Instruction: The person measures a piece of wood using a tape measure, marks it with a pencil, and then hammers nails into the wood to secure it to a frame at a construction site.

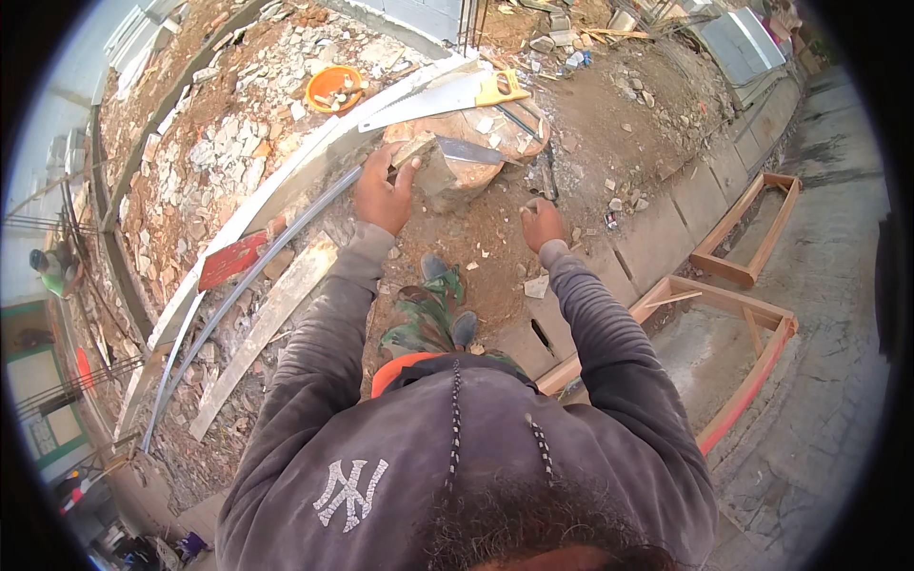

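Observation:
My left hand (384, 193) grips the wooden handle of a trowel, whose grey blade (470, 150) lies across a large pale stone block (455, 169) on the dirt. To the right of the block, my right hand (543, 224) is curled into a fist just over the brown earth, and nothing shows in it. A hand saw (440, 99) with a yellow handle rests just beyond the block. My feet (440, 300) stand below the hands.
A long metal straightedge (286, 181) and a grey pipe (255, 276) run diagonally at left over rubble. An orange bowl (333, 88) sits further back. A dark tool (544, 176) lies right of the block. Wooden frames (747, 228) lie on concrete at right. Another person (52, 268) is far left.

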A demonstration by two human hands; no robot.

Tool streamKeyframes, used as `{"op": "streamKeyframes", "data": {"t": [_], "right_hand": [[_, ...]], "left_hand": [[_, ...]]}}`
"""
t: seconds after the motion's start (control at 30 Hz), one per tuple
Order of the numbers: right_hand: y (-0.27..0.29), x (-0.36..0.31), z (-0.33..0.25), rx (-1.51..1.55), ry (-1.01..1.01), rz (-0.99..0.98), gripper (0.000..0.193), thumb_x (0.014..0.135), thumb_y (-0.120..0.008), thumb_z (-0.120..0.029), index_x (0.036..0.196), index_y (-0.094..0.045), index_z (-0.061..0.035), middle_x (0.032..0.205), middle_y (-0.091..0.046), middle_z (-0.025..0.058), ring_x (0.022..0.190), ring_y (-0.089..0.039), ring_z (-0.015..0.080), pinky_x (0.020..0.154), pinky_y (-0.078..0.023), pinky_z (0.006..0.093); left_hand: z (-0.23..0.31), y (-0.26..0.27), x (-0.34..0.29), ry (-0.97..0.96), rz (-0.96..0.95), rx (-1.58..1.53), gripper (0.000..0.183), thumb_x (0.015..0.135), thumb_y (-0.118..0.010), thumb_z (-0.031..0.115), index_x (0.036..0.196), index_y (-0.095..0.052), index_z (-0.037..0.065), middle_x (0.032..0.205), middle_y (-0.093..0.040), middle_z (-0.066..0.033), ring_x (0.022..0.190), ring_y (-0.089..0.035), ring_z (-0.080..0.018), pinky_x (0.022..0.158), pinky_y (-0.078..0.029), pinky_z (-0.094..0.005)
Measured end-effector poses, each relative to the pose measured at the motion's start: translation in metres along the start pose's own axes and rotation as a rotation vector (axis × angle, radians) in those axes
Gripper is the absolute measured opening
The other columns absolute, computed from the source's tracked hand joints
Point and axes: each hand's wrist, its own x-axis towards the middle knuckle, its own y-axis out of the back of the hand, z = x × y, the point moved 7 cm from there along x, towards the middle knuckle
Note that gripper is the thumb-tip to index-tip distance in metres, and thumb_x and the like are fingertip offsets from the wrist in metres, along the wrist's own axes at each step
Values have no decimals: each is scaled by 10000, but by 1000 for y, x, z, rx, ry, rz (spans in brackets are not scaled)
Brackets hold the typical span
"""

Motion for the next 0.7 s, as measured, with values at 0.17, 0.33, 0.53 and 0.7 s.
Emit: {"op": "streamKeyframes", "data": {"t": [0.17,0.33,0.53,0.7], "right_hand": [[-23,91,-37,-204,122,-47,393,944,-695,-298,1262,-619,-80,1269,-604,217,1217,-579,399,1027,-477,499],[-55,139,-45,-343,148,-238,469,941,-698,-294,1334,-542,-91,1325,-542,215,1229,-554,461,1027,-479,536],[-76,165,-32,-397,219,-391,509,943,-704,-224,1367,-463,-78,1316,-524,253,1211,-563,489,1022,-482,558],[-67,174,-36,-113,352,-631,428,930,-659,-164,1311,-530,-18,1204,-621,304,1159,-615,441,1010,-485,490]], "left_hand": [[4,-11,21,98,3,-8,325,946,-736,157,1236,-664,29,1144,-672,-179,1042,-680,-329,893,-537,-387],[-10,-14,33,223,3,-38,320,965,-720,153,1252,-654,27,1124,-668,-174,1015,-679,-299,875,-536,-373],[-1,-13,55,213,87,85,294,979,-704,137,1241,-652,15,1107,-679,-160,983,-680,-253,843,-537,-346],[-2,-22,51,437,225,-147,286,974,-721,123,1233,-657,21,1064,-700,-113,941,-668,-162,815,-534,-306]]}}
